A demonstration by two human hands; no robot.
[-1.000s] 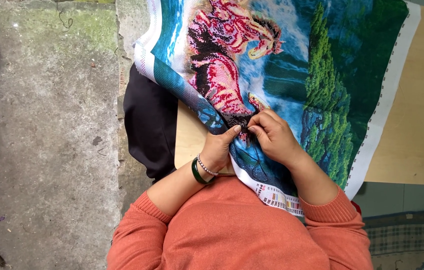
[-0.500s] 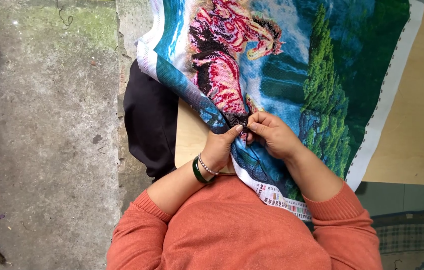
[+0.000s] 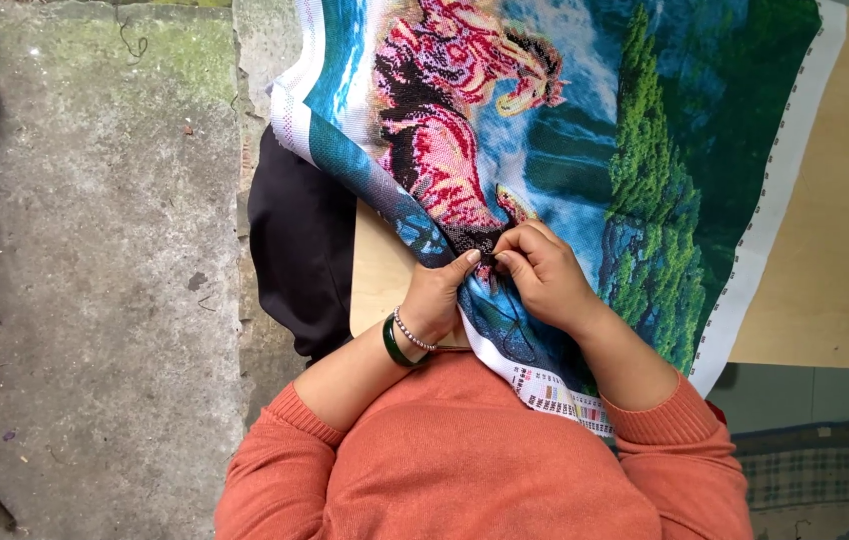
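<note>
A single head-worn camera looks almost straight down from above the wearer's orange knitted sweater (image 3: 465, 460), which fills the bottom edge of the frame, at close range to the left hand (image 3: 437, 298) and right hand (image 3: 545, 272) near the frame centre. The view faces away from the body across the multicoloured cross-stitch canvas (image 3: 645, 150) spread over the pale wooden tabletop (image 3: 835, 260), with grey concrete floor (image 3: 95, 250) along the left side. There is no second view, hence no shared area.
</note>
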